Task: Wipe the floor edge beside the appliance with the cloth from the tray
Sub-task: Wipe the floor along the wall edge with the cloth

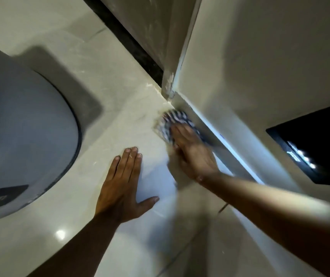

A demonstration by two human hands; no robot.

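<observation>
right hand (192,154), fingers flat, presses checked cloth (170,120) on floor edge (246,172), 1 o'clock of left hand (124,180) spread flat as brace; keep pressure even, stroke tight along appliance base (230,124)

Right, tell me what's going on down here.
A person is wiping the floor along the foot of the white appliance. The right hand presses a striped cloth against that edge, near the corner, and is blurred. The left hand lies flat on the floor, fingers straight. A round grey unit stands to the left.
</observation>
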